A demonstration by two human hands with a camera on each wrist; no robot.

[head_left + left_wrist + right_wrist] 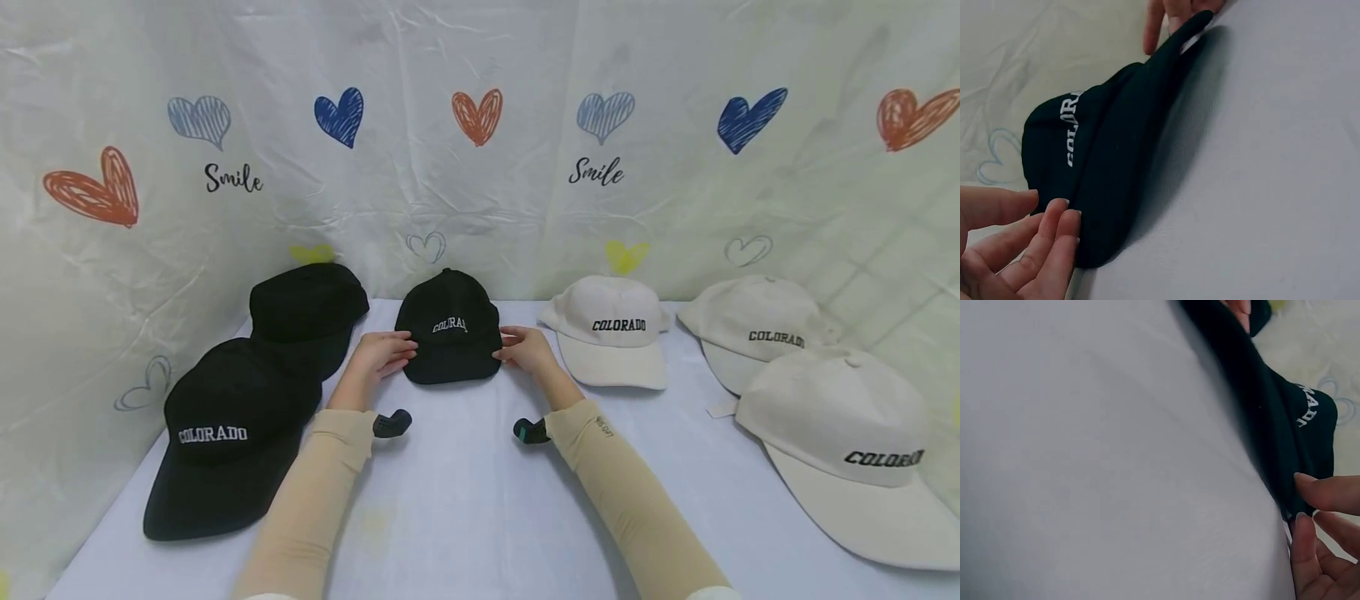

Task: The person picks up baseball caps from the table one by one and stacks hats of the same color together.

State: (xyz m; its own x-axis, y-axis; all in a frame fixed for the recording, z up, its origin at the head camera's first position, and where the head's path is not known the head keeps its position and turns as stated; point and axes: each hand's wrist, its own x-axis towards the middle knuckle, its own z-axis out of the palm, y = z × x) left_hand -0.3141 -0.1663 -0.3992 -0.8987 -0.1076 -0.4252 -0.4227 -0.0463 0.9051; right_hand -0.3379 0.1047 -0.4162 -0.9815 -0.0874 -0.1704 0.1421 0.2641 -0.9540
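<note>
Between the two hands, at the back middle of the table, is a black cap (447, 354) with white lettering, brim toward the camera. My left hand (382, 354) pinches its left edge where brim and crown meet; in the left wrist view the left hand (1022, 250) has thumb and fingers at that edge. My right hand (525, 346) holds the opposite edge, and the right wrist view shows the right hand (1329, 531) with thumb on top of the cap (1272, 425) and a finger below. The crown front is slightly creased across the lettering.
Two more black caps (225, 433) (307, 308) overlap along the left side. Cream caps stand at right: one (611, 329) beside my right hand, two more (757, 325) (855, 433) farther right. A white cloth with printed hearts (480, 200) hangs behind the white table (465, 517).
</note>
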